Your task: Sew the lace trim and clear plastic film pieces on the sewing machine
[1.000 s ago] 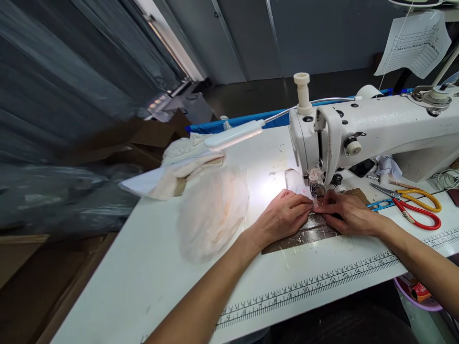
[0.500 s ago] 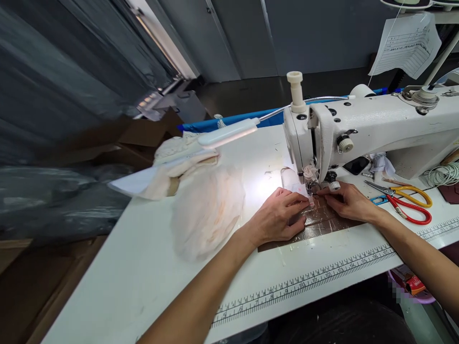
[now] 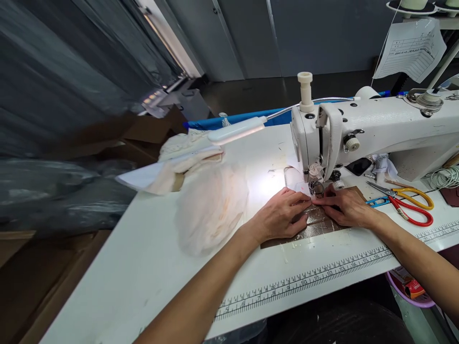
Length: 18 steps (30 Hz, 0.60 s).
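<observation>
A white sewing machine [image 3: 380, 124] stands on the right of the white table. At its needle, a small pale fabric piece [image 3: 294, 179] lies under the presser foot. My left hand [image 3: 285, 212] presses on that fabric from the left, fingertips together near the foot. My right hand [image 3: 344, 206] is just right of the foot, its thumb and finger pinched at the fabric's edge. Both hands rest over a brown, shiny plate [image 3: 317, 228]. Left of them lies a round heap of sheer pale pink fabric [image 3: 213, 208].
Red-and-yellow-handled scissors [image 3: 412, 205] lie right of my right hand, beside a blue tool [image 3: 378, 201]. A lamp [image 3: 238, 131] reaches over the table's back. A printed ruler [image 3: 304, 282] runs along the front edge. Cardboard boxes [image 3: 150, 129] stand at left.
My right hand has moved left and in toward the presser foot, closer to my left hand. The whole view has shifted slightly.
</observation>
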Each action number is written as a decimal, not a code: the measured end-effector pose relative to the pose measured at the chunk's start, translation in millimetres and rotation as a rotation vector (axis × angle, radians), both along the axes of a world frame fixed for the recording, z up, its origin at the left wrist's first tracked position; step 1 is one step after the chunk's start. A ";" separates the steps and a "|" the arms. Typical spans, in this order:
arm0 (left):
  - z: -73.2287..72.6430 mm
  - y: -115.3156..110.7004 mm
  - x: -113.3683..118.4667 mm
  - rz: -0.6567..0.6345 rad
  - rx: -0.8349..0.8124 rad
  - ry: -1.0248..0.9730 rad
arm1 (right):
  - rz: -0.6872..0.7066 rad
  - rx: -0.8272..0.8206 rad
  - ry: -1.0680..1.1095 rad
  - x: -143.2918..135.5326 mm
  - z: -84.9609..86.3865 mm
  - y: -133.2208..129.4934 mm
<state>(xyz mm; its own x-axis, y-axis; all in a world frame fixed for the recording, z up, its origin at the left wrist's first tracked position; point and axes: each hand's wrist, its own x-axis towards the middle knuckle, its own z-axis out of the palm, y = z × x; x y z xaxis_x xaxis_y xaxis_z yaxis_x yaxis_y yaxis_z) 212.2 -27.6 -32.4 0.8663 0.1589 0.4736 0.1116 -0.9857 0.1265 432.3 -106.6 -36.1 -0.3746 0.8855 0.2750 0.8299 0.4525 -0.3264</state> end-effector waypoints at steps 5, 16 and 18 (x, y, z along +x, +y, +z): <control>-2.0 0.6 -0.8 -0.001 -0.013 -0.022 | 0.011 -0.002 -0.050 0.0 0.2 -0.6; 2.1 1.4 -2.9 0.051 0.012 0.042 | -0.006 -0.033 -0.147 -7.1 4.4 -2.6; 1.9 2.6 -3.0 0.056 0.006 0.058 | -0.011 -0.020 -0.172 -9.2 4.6 -1.8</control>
